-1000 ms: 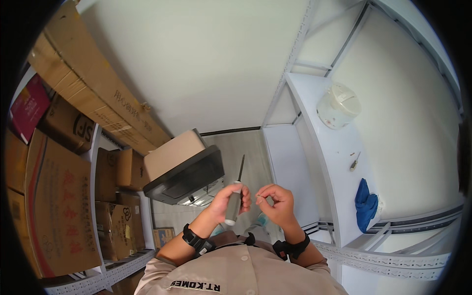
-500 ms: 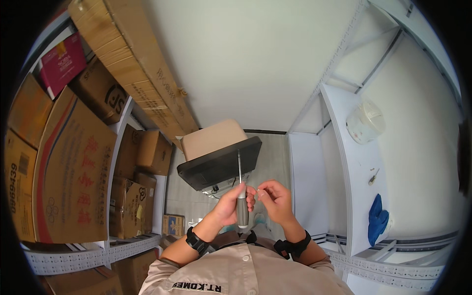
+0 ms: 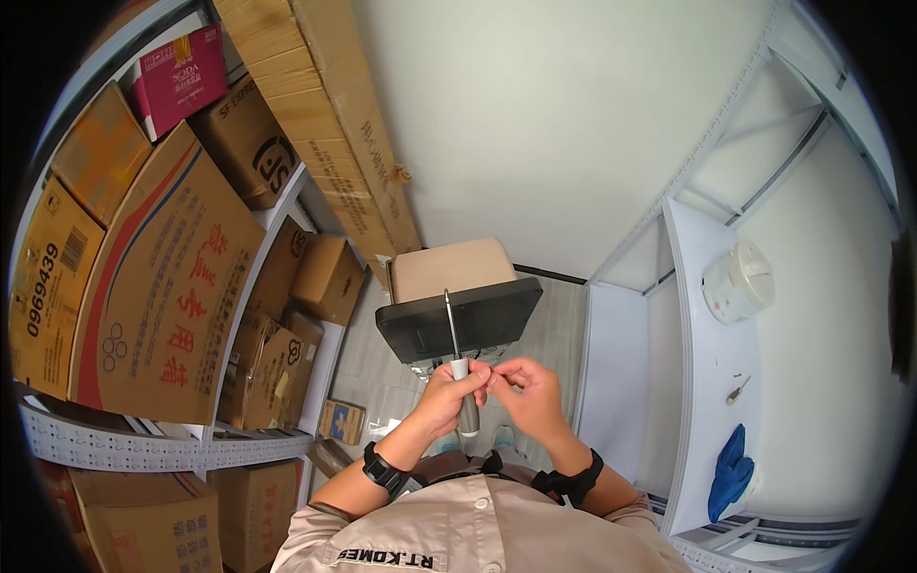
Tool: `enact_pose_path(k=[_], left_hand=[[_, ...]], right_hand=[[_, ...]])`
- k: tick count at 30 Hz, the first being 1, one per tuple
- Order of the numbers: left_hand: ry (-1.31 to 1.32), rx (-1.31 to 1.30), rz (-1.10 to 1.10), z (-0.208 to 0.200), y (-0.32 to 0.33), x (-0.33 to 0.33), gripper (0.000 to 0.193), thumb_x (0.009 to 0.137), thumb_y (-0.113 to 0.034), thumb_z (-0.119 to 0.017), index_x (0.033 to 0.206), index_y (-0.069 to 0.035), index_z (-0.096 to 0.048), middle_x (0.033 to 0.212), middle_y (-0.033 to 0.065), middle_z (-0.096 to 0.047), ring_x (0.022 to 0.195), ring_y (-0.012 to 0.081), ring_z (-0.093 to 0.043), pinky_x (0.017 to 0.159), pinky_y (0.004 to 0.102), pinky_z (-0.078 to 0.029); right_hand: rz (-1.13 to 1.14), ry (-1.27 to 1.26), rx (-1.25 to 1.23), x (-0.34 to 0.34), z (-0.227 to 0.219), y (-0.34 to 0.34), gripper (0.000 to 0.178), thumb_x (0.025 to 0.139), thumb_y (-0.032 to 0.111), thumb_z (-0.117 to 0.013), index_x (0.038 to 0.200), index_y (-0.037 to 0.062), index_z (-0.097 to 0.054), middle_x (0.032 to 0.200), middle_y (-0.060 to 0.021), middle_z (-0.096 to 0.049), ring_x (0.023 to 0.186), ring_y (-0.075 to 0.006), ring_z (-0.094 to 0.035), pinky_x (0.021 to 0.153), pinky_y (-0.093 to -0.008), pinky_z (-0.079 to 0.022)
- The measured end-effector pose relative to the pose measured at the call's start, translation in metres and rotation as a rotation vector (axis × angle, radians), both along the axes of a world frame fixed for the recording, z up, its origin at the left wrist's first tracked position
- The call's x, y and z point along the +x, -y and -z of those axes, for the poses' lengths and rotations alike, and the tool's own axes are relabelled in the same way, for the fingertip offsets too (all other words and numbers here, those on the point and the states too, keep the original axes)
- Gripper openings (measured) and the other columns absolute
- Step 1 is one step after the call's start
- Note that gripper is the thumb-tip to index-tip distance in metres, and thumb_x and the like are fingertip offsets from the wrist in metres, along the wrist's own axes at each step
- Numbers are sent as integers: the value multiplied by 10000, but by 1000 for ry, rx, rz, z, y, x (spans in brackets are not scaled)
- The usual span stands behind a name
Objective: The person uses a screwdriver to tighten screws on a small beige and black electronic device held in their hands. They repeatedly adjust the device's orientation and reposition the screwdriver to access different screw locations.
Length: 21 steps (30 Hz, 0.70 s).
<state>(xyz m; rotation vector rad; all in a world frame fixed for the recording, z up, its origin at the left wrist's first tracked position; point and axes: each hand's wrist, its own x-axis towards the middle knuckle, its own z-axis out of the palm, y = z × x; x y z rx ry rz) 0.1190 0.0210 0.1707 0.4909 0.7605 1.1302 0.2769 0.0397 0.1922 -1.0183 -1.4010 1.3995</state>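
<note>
A: Left hand [image 3: 447, 393] wraps the grey-handled screwdriver [image 3: 459, 368], thin shaft upright before the chest; right hand [image 3: 527, 390] pinches near its collar.

B: Behind, dark tray [image 3: 461, 320], cardboard boxes [image 3: 162, 277], white shelves [image 3: 712, 363].

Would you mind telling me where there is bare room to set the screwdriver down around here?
The white shelf on the right is mostly bare: free patches lie between the round white appliance, a small tool and the blue cloth. The left shelving is packed with cardboard boxes; no room there.
</note>
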Motion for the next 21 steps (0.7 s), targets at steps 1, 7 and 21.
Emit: enact_pose_path(k=[1, 7, 21], left_hand=[[-16, 1, -5, -1, -1, 1, 165, 889, -181, -663, 919, -20, -640, 743, 39, -620, 619, 110, -550, 595, 246, -448], [118, -33, -33, -1, -2, -1, 132, 904, -174, -637, 876, -47, -618, 700, 35, -587, 635, 135, -568, 599, 267, -448], [165, -29, -207, -13, -9, -2, 147, 929, -206, -606, 848, -91, -566, 752, 26, -577, 707, 129, -582, 649, 274, -505]], right_hand=[[10, -28, -15, -1, -1, -1, 84, 861, 20, -653, 896, -31, -595, 804, -84, -686, 736, -105, -645, 657, -241, -511], [-106, -111, -87, 1, 3, -10, 118, 877, 47, -659, 921, -16, -569, 832, -83, -673, 763, -109, -640, 663, -238, -505], [-285, 268, 80, -13, -10, -7, 425, 745, 149, -788, 1000, 25, -472, 836, -74, -564, 667, -109, -576, 561, -259, -485]])
